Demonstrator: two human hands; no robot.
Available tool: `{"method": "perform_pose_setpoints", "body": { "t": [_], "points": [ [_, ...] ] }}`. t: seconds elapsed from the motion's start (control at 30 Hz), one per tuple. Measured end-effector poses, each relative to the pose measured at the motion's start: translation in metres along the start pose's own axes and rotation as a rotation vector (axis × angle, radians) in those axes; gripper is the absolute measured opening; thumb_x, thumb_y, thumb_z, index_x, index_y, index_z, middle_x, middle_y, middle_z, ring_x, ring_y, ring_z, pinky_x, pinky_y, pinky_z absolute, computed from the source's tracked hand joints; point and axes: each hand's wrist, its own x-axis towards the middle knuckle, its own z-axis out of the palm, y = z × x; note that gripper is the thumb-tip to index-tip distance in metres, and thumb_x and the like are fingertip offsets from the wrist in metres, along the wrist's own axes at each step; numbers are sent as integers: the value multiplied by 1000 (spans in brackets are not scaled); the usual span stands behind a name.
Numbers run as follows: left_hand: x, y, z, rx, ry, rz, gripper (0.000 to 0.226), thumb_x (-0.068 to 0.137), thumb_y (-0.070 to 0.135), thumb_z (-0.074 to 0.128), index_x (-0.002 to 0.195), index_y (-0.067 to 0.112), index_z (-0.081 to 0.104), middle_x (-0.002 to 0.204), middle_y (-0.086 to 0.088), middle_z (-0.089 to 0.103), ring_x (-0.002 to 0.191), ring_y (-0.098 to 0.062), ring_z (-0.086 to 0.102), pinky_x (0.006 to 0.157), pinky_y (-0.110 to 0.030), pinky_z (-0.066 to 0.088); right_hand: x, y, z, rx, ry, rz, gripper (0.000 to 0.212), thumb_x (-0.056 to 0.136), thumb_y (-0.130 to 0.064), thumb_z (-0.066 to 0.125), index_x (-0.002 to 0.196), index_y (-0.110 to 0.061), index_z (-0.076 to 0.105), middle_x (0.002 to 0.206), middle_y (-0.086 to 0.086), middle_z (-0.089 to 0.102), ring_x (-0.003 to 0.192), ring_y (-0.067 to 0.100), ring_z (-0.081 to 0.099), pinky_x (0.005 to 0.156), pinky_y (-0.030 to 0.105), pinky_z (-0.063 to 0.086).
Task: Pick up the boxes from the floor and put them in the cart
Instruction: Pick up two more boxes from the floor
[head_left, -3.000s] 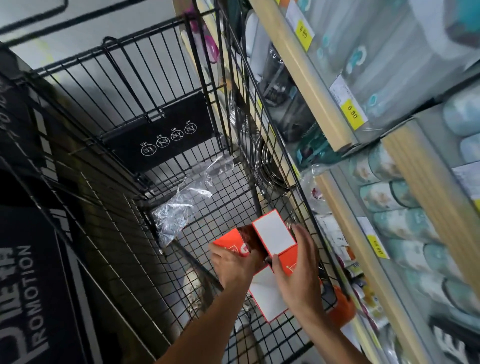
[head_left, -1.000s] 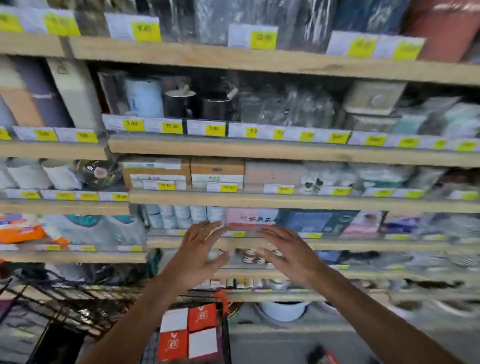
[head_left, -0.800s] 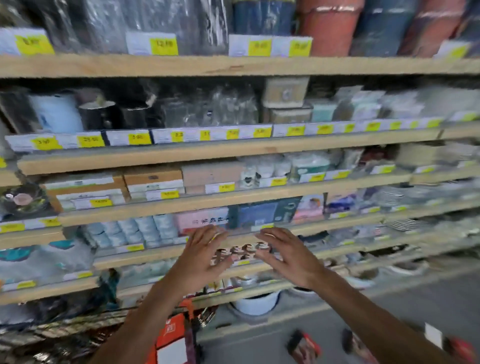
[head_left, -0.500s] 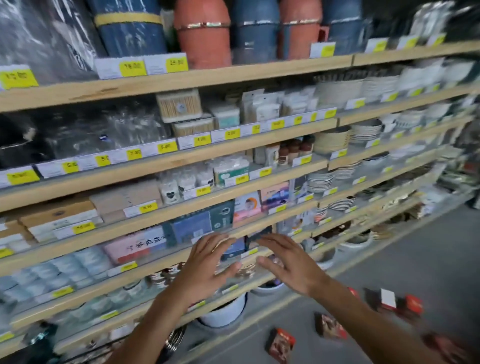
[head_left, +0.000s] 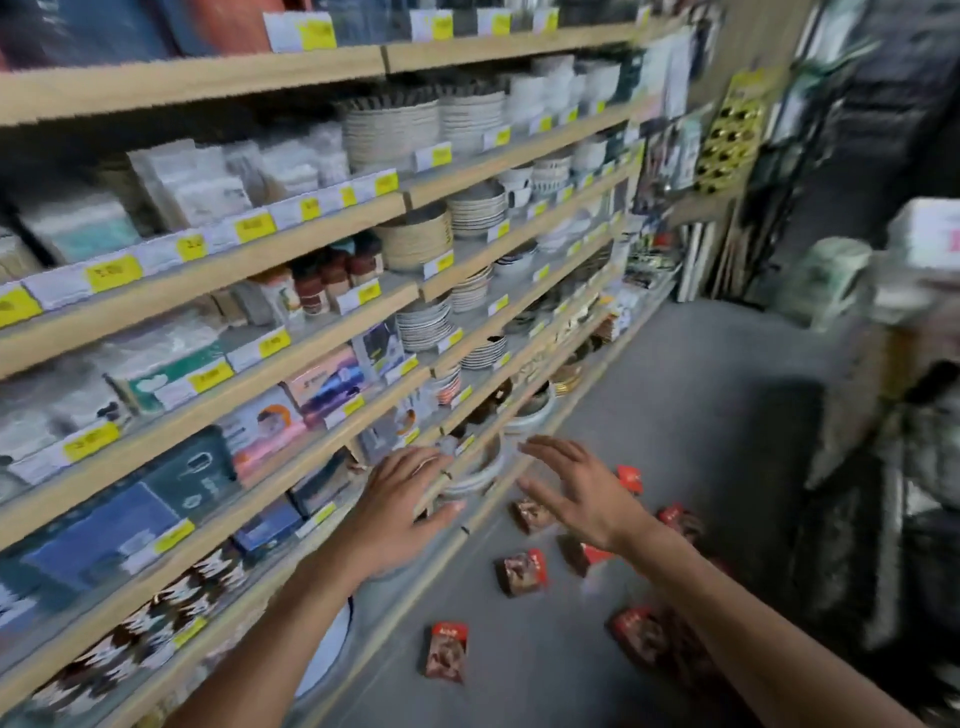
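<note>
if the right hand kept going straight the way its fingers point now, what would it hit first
Probably the white bowls at the foot of the shelf unit. The right hand is open, its fingers aimed up-left toward them. Depth is unclear from one view, and the boxes on the floor lie below that line.

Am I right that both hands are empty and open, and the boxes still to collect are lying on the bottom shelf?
Not quite. The head view shows the left hand and right hand empty and open, as you say, but the boxes still to collect are lying on the floor in front of the shelves, not on the bottom shelf.
</note>
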Motion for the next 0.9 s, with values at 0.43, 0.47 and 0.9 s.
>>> {"method": "perform_pose_setpoints", "body": {
  "t": [0.43, 0.47, 0.9],
  "points": [
    [139, -39, 65, -166, -219, 245, 83, 80, 72, 32, 149, 26, 40, 151, 11, 36, 143, -9, 25, 114, -23, 16, -12, 61, -15, -36, 102, 438, 88, 87, -86, 26, 139, -23, 60, 148, -1, 53, 138, 17, 43, 119, 35, 32],
    [147, -47, 71, -175, -234, 245, 82, 80, 72, 33, 149, 26, 40, 151, 9, 37, 143, -10, 27, 114, -23, 17, -10, 63, -15, -40, 108, 456, 87, 87, -85, 27, 138, -23, 60, 147, 0, 53, 137, 17, 43, 118, 33, 31],
    [205, -97, 148, -222, -360, 168, 78, 85, 70, 39, 149, 26, 40, 150, 9, 39, 141, -9, 29, 117, -33, 27, 21, 148, 17, 54, 18, 631, 83, 86, -83, 33, 148, -29, 48, 154, -4, 44, 145, 14, 32, 118, 29, 25]
  ]
}}
